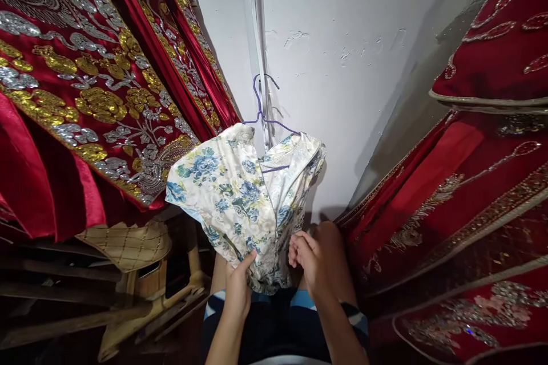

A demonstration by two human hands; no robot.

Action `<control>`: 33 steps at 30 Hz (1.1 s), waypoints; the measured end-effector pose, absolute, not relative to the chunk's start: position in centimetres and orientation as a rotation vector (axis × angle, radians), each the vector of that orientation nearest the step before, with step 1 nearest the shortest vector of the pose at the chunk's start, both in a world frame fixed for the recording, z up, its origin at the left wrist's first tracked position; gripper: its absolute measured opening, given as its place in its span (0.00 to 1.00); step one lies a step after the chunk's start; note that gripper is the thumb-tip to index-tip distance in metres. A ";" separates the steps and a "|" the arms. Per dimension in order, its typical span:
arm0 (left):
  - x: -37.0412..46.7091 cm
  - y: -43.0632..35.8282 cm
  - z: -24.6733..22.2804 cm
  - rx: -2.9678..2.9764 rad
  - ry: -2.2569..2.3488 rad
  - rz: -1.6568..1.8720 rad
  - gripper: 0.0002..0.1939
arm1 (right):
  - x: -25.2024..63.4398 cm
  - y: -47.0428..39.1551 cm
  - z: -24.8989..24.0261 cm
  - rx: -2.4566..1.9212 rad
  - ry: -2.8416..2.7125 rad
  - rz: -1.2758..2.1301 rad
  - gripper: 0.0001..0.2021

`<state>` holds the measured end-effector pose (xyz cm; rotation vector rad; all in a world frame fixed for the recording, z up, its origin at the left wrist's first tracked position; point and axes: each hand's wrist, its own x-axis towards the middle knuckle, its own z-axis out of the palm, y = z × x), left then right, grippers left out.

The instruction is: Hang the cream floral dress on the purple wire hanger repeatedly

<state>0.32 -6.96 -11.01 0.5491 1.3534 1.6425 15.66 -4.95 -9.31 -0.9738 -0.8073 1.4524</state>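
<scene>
Left hand (pixel 238 291): low centre, thumb up, grip pinching hem of floral dress (pixel 240 199). Right hand (pixel 314 256): just beside, fingers curled, grip closed on same bunched hem. Dress: cream w/ blue flowers, hung on purple hanger (pixel 268 120), long axis vertical, collar up, hem down toward hands, betw. red garments. Hanger hook on white rail (pixel 257 40) at wall. Left: red embroidered robes (pixel 85 85), gold/silver work. Right: more red robes (pixel 462 228).
</scene>
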 end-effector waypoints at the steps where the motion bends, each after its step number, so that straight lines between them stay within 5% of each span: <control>1: 0.5 -7.2 -10.8 0.538 1.324 1.621 0.29 | 15.4 -4.9 -9.3 -0.975 -0.847 1.447 0.18; 9: 2.1 -8.4 -10.1 0.500 1.221 1.536 0.34 | 14.0 -4.8 -8.2 -0.943 -1.054 1.415 0.24; 17: 0.4 -7.9 -12.9 0.901 1.739 2.021 0.29 | 15.8 -5.8 -7.7 -1.033 -1.101 1.315 0.22; 27: 4.1 -6.8 -12.1 1.482 1.400 1.676 0.12 | 15.1 -4.9 -5.4 -0.997 -1.370 1.390 0.20; 33: 4.2 -6.4 -13.0 1.637 1.418 1.609 0.07 | 15.1 0.7 2.0 -0.932 -1.222 1.343 0.19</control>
